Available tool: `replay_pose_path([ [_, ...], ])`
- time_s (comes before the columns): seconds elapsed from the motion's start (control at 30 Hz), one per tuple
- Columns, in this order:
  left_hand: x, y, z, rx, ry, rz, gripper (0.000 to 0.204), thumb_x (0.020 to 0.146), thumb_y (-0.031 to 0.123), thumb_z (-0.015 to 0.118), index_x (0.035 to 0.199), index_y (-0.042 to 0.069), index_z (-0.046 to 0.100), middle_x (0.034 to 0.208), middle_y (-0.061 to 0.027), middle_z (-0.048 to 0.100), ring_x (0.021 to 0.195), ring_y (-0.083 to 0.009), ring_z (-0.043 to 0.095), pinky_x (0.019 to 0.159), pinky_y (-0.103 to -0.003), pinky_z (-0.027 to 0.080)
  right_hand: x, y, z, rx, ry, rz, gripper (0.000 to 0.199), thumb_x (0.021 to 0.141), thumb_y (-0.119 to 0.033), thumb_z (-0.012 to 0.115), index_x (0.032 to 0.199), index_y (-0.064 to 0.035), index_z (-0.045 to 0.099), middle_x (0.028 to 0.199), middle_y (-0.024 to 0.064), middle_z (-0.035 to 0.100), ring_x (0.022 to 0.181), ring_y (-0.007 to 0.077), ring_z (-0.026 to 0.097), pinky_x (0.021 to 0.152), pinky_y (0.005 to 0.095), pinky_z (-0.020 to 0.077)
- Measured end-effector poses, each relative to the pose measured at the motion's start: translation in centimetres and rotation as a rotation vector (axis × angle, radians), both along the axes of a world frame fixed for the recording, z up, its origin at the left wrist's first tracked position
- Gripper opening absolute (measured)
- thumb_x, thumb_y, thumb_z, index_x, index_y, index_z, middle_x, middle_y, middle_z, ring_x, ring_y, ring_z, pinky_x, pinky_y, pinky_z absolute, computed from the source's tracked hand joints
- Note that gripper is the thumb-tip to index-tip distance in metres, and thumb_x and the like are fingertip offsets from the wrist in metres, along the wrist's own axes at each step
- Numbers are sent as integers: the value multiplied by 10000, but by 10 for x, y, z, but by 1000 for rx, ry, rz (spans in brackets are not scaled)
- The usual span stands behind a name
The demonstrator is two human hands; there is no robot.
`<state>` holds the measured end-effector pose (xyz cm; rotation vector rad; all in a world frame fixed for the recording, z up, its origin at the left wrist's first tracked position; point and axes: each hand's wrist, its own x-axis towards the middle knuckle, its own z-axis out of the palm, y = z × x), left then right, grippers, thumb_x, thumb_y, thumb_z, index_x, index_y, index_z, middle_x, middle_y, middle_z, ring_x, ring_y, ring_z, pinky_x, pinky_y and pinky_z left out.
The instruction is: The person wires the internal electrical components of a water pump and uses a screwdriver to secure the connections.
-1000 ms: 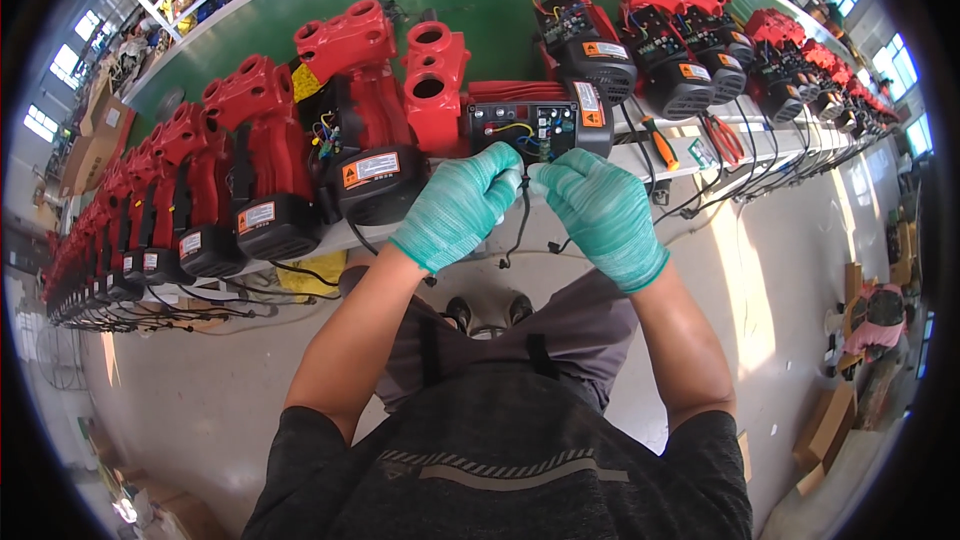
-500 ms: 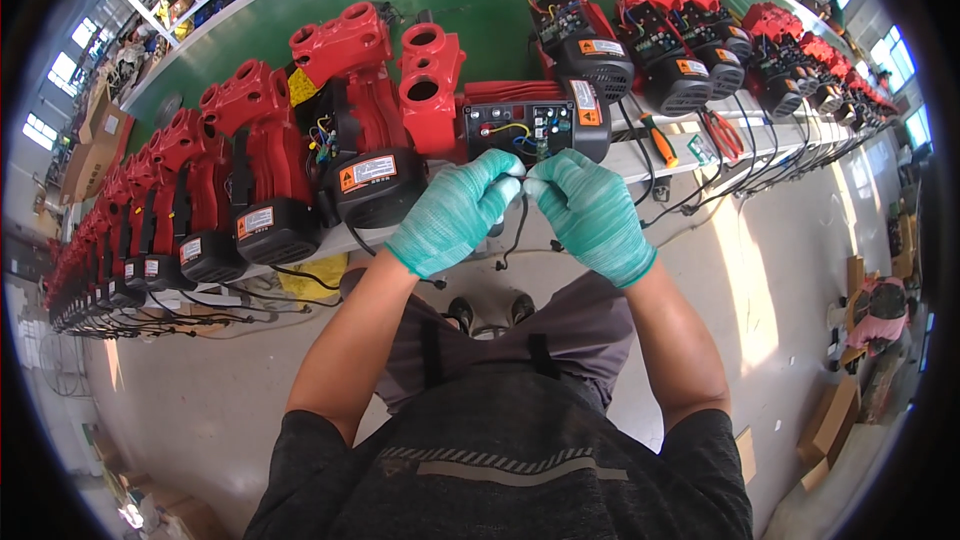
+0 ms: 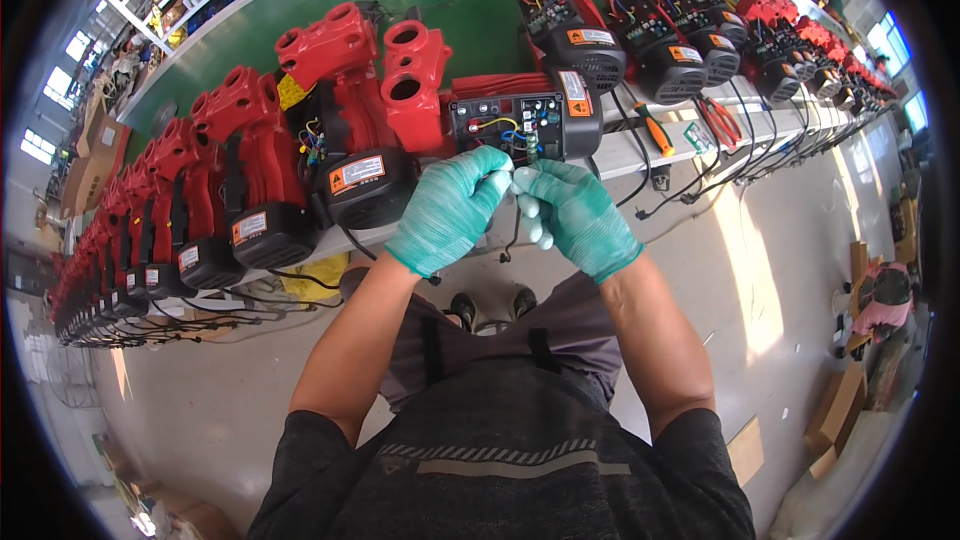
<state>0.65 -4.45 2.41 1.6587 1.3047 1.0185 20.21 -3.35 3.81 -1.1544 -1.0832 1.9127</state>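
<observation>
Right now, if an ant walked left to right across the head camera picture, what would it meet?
Brown cardboard box → yellow sheet → left gloved hand → right gloved hand → orange-and-black tool → red-handled pliers → long cardboard box.

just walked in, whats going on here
A person has the gloved left hand and right hand together near the exposed circuit board of a red-and-black motor unit; anything pinched between them is too small to tell. A black cable hangs below. Similar units line the green bench on both sides.
</observation>
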Motion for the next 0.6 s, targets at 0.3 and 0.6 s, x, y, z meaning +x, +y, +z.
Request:
replay_pose_path([
  [0.3, -5, 3, 9, -68, 62, -61, 183, 1034, 113, 639, 1169, 5, 700, 894, -56, 731, 776, -72, 639, 705, -281, 554, 7, 5, -34, 1435, -735, -177, 288, 908, -123, 761, 1181, -82, 678, 984, 91, 686, 795, 251, 714, 651, 381, 576],
  [0.6, -5, 5, 14, -204, 0, -71, 182, 1024, 83, 653, 1172, -10, 702, 882, -64, 740, 712, -68, 625, 680, -273, 554, 13, 19, -26, 1601, -917, -90, 247, 877, -167, 766, 1114, -124, 707, 984, 51, 685, 778, 266, 713, 617, 386, 575],
])
